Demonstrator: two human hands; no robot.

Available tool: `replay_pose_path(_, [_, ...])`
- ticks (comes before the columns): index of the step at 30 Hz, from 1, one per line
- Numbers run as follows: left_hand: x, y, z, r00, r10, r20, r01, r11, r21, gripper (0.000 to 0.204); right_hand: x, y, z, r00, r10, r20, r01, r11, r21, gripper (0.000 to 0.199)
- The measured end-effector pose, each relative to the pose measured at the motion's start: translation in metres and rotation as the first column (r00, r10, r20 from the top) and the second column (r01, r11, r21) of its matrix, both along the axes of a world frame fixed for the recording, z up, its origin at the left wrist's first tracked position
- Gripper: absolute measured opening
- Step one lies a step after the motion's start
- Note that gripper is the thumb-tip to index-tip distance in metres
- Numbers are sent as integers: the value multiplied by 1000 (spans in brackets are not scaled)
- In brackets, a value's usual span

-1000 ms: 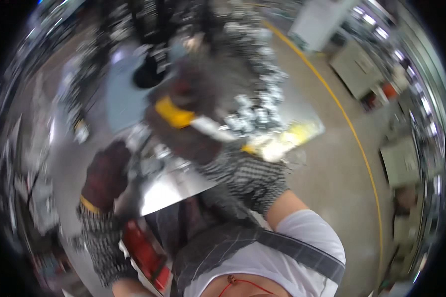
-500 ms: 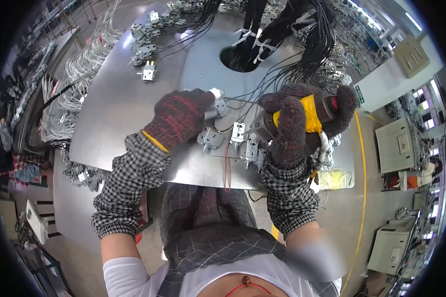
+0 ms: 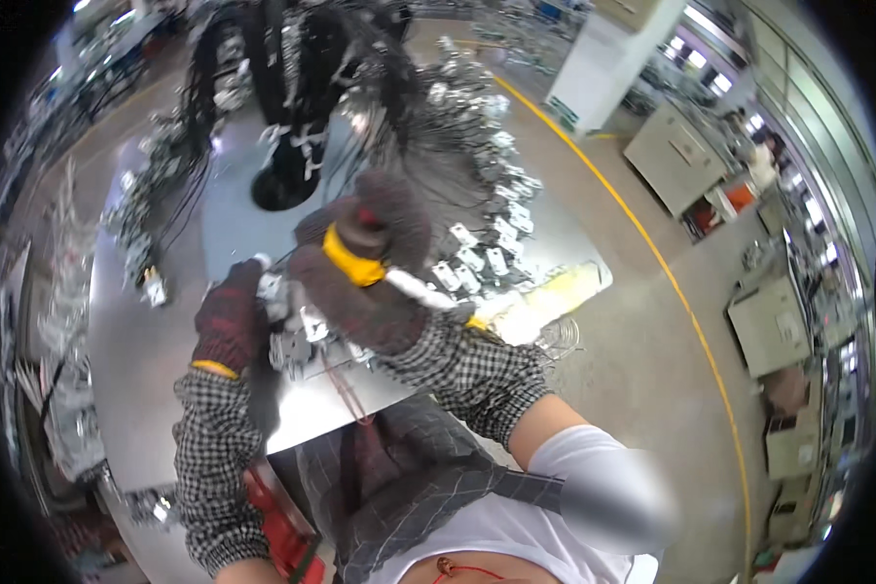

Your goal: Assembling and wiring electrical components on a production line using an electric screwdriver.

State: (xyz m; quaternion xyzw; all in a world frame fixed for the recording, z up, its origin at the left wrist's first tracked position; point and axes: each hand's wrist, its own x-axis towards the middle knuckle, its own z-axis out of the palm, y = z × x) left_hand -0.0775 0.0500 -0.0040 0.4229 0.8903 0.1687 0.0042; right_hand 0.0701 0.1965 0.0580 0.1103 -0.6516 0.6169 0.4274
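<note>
On the metal tabletop (image 3: 156, 341), left hand (image 3: 229, 316) presses small connectors (image 3: 297, 331); right hand (image 3: 365, 263) holds a closed grip on a yellow-banded tool (image 3: 355, 258). Risk: surrounding wires (image 3: 399, 156) may snag and drag the connectors.

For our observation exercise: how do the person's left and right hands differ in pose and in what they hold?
The left hand lies low on the metal table, touching small metal parts; the right hand is raised, fisted round a yellow-handled tool. The left looks smaller, being farther from the camera. Both wear dark knit gloves and checked sleeves.
</note>
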Motion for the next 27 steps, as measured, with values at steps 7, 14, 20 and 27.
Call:
replay_pose_path(7, [8, -31, -7, 976, -162, 148, 67, 861, 504, 41, -9, 8, -11, 978, -85, -190, 112, 984, 136, 57])
replay_pose_path(14, [47, -62, 4, 930, -359, 84, 277, 831, 482, 45, -13, 7, -14, 949, -242, -203, 282, 939, 197, 59])
replay_pose_path(20, [48, -64, 21, 798, -313, 515, 165, 935, 314, 43, -30, 1, -19, 897, -301, -325, 364, 918, 155, 57])
replay_pose_path(27, [34, -68, 43, 896, -281, 344, 320, 946, -59, 86, 6, -9, 28, 963, 116, 242, -57, 970, -237, 34])
